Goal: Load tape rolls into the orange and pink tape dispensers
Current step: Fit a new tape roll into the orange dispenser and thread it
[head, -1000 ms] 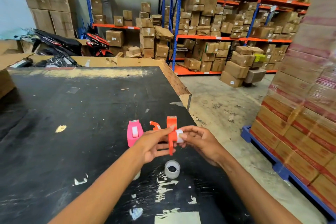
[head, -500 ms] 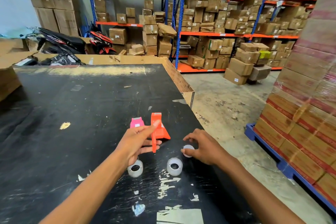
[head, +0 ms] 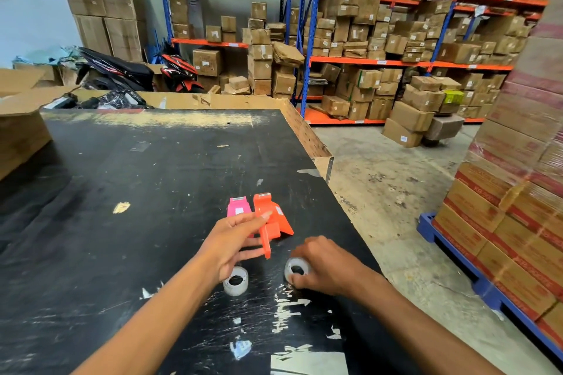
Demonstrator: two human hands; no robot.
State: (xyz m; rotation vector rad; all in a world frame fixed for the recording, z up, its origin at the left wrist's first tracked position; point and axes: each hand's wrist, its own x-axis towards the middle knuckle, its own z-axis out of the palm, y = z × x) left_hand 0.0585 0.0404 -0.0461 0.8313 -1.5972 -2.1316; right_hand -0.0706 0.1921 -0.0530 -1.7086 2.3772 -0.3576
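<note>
Our left hand point(head: 231, 242) pinches the orange dispenser point(head: 272, 218) by its near end, lifted off the black bench point(head: 122, 179), its long axis running from 6 to 12 o'clock with the cutter end pointing away from us. The roll point(head: 297, 268) we want lies at about 4 o'clock from that dispenser, just beside it, and our right hand point(head: 324, 269) is curled over it, fingertips on its rim; we cannot tell whether it is fully gripped or only touched. So the right hand is clearly the nearer one to carry it up and left into the dispenser. A second roll point(head: 235, 281) sits at 6 o'clock under our left wrist, and the pink dispenser point(head: 238, 207) stands at 9 o'clock, just beside the orange one. Compared with half a second ago, our right hand has dropped the small white piece and come onto the roll.
</note>
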